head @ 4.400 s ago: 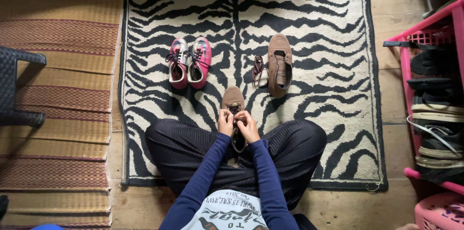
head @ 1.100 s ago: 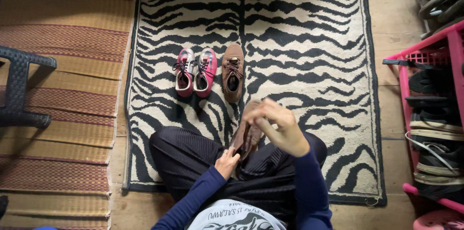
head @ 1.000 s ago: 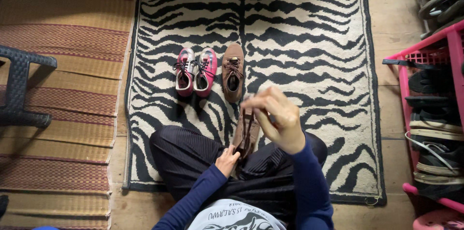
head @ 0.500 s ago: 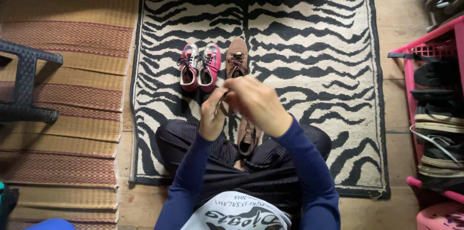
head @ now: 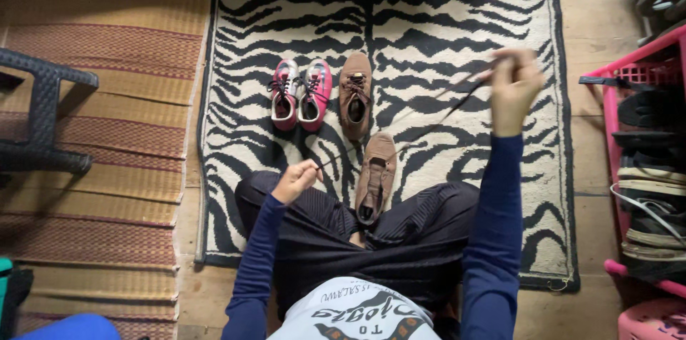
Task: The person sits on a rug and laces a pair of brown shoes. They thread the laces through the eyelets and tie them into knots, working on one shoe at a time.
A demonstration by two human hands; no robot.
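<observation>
Both hands now spread, stretching dark shoelace over brown shoe.

One head-worn camera looks straight down from above at the seated person's lap and the striped rug, fairly near.

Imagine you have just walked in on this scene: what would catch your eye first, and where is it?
First, the zebra-striped rug filling the middle of the floor. Next, the dark shoelace stretched taut between the raised right hand and the left hand, above a brown shoe at the seated person's knees. Behind it stand a pink pair of shoes and a second brown shoe, with a pink rack at the right edge.
</observation>
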